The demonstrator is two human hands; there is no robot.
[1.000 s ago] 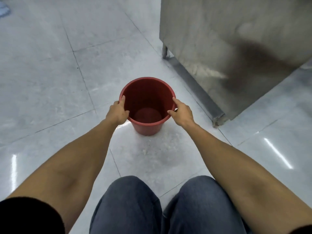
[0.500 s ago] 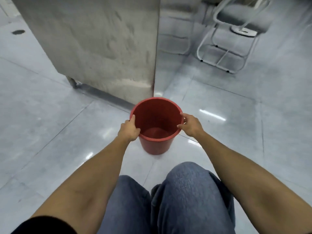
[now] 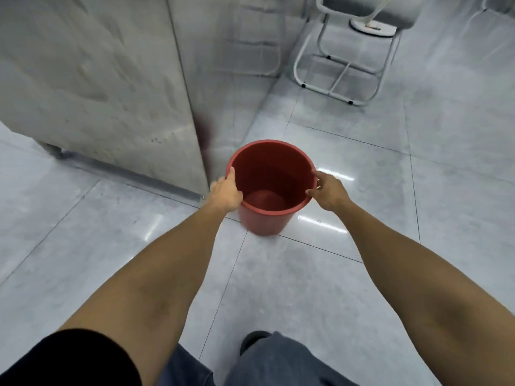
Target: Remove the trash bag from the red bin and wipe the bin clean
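both hands — left hand (image 3: 226, 193), right hand (image 3: 328, 192) — grip the bagless red bin (image 3: 269, 188) rim at 9 and 3 o'clock — wiping looks next, needing a cloth

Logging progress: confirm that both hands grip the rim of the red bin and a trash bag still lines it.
Not quite. In the head view the left hand and right hand do grip the red bin by its rim, but no trash bag lines it; its inside is bare.

- Red bin (image 3: 264, 221): round plastic pail, upright, its open mouth facing up (no bag inside).
- It sits by the corner of a metal cabinet (image 3: 111, 87), on grey floor tiles (image 3: 306, 296).
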